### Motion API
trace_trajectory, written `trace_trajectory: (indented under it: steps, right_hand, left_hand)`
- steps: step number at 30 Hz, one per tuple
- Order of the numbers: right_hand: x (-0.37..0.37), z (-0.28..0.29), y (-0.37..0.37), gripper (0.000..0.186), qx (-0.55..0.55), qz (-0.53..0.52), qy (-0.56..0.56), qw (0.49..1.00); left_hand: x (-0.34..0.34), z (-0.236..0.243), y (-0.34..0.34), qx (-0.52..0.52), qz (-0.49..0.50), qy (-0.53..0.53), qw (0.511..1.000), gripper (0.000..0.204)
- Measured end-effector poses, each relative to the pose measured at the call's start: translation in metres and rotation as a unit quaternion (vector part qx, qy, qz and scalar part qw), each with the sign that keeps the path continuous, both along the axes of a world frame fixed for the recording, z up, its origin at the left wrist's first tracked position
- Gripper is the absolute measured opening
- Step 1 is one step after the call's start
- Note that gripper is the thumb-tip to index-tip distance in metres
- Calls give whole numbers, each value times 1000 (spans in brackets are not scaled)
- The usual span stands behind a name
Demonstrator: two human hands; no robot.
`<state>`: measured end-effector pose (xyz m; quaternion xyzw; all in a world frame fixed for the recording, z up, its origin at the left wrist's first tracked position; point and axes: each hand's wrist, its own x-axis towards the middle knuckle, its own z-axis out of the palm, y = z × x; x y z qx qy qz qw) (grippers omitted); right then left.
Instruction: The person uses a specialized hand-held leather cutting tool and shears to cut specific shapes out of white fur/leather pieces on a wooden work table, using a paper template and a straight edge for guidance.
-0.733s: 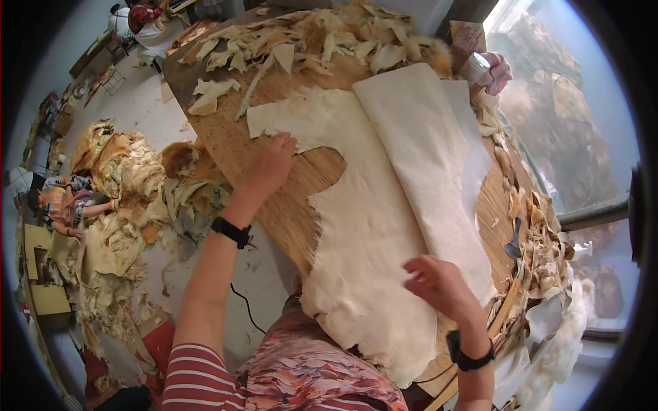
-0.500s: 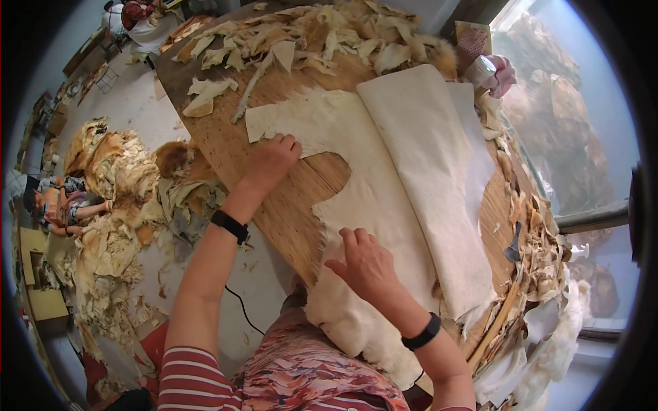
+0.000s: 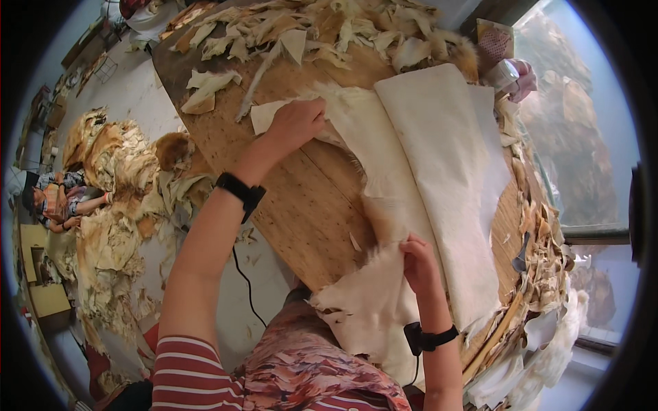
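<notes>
Pale hide point(image 3: 411, 205), spread on wooden table point(image 3: 301, 205), near end hanging over the edge. Left hand point(image 3: 296, 125), fingers curled, grips its far-left corner. Right hand point(image 3: 419, 264), fingers pinched shut, holds its near edge. Scraps point(image 3: 301, 31) heaped at far end; more hides point(image 3: 116, 198) on floor, left.

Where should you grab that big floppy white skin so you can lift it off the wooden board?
Probably its two loose edges. The left hand grips the skin at the far edge and the right hand at the near edge. It lies limp on the board, so come from the left.
</notes>
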<state>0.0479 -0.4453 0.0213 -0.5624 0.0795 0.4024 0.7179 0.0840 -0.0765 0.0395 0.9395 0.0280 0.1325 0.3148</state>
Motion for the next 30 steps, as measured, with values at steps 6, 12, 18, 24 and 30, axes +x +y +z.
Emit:
trace_trajectory:
  steps: [6,12,18,24,30]
  right_hand:
    - [1,4,-1,18,33,-21,17,999]
    - [3,-8,-12,14,58,-31,12,998]
    - [-1,-1,-1,13,34,-43,29,998]
    - [-6,4,6,11,9,-47,21,999]
    - [-18,-8,20,10,-103,95,-179,974]
  left_hand:
    - [25,-20,4,62,23,32,997,16]
    - [37,-17,-5,110,34,-14,993,15]
    - [47,-17,-8,142,-4,-86,986,14]
    - [40,-21,6,138,7,15,990,15]
    - [-4,-51,66,77,-123,-161,976,33]
